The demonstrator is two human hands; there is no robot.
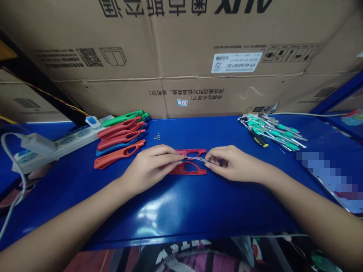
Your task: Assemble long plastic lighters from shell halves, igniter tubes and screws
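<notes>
In the middle of the blue table, two red plastic handle shells point(193, 170) with oval openings lie one behind the other. Above them, both hands hold a thin metal tube with white wires point(195, 158). My left hand point(153, 166) pinches the wire end, where a bit of teal shows at the fingertips. Fingers of my right hand point(229, 163) are closed on the metal tube end, most of which is hidden in the palm. Part of the front shell is covered by my left fingers.
Green, red, blue and orange handle shells point(120, 153) are stacked left, beside a white power strip point(68, 141). Small screws point(157, 136) lie behind my left hand. Teal-ended metal tubes point(276, 130) and a black-yellow screwdriver point(258, 139) lie right. A cardboard box point(181, 90) stands behind.
</notes>
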